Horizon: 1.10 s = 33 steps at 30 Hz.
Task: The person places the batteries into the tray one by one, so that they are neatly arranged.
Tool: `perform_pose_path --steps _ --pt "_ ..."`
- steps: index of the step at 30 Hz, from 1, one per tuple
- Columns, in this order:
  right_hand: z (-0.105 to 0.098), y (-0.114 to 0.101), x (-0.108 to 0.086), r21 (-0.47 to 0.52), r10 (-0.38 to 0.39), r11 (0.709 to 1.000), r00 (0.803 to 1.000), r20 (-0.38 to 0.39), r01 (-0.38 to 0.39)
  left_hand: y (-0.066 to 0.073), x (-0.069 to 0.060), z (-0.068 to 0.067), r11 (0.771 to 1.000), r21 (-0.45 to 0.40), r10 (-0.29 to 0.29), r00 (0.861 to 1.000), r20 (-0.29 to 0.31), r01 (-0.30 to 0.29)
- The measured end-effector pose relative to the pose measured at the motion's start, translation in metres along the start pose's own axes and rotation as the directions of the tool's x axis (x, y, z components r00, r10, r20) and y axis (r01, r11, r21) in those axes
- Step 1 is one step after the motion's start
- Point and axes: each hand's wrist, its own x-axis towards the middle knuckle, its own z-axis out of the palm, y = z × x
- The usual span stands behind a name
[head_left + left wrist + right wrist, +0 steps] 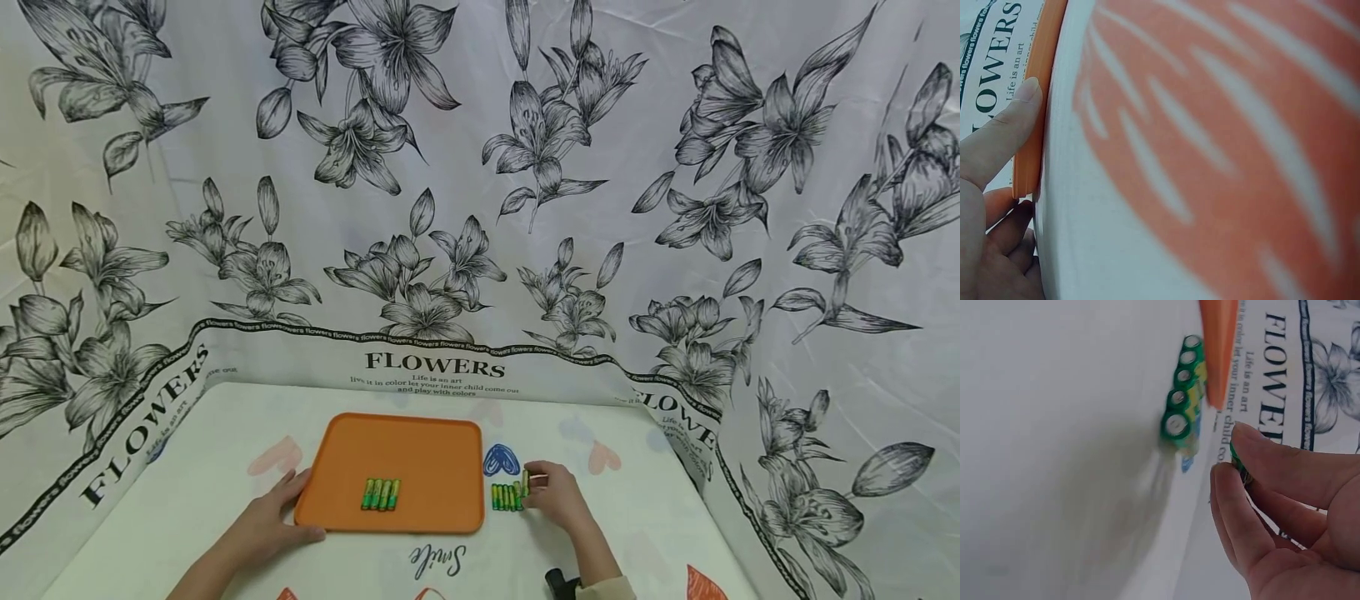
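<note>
An orange tray [420,450] lies on the table, with several green and yellow batteries [381,494] side by side on it. My left hand [266,517] holds the tray's near left corner, thumb along the near edge and fingers at the left side; the left wrist view shows the thumb [1013,119] against the rim. Just right of the tray is a row of several more batteries [1179,397], seen end-on in the right wrist view. My right hand [553,496] pinches one battery [1239,464] between thumb and fingers, mostly covered by them, at the right end of that row.
A white cloth with printed hearts and a "Smile" print [441,561] covers the table. Behind and at both sides hangs a flower-print curtain [435,275]. A black device [561,583] sits at my right wrist.
</note>
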Motion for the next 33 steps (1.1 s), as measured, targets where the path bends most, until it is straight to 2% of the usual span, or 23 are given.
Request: perform_pose_path --steps 5,11,21,29,33 --pt "0.004 -0.015 0.001 0.012 -0.022 1.0 1.0 0.009 0.021 0.0 0.0 0.001 1.0 -0.006 0.008 1.0 -0.001 -0.008" --pt "0.015 -0.03 0.004 0.037 -0.055 0.998 0.998 0.039 0.053 0.001 0.001 0.001 1.0 0.003 -0.023 1.0 0.01 0.023" --pt "0.044 -0.051 0.008 0.081 -0.086 0.993 0.994 0.07 0.08 0.001 0.001 0.0 1.0 0.016 -0.024 1.0 0.004 0.024" --pt "0.065 -0.066 0.012 0.069 -0.132 0.989 0.989 0.065 0.127 0.002 0.001 0.001 0.999 0.022 -0.024 1.0 -0.001 0.024" --pt "0.076 -0.069 0.013 0.054 -0.124 0.991 0.99 0.067 0.121 0.004 0.001 0.0 0.999 0.022 -0.028 1.0 0.001 0.028"
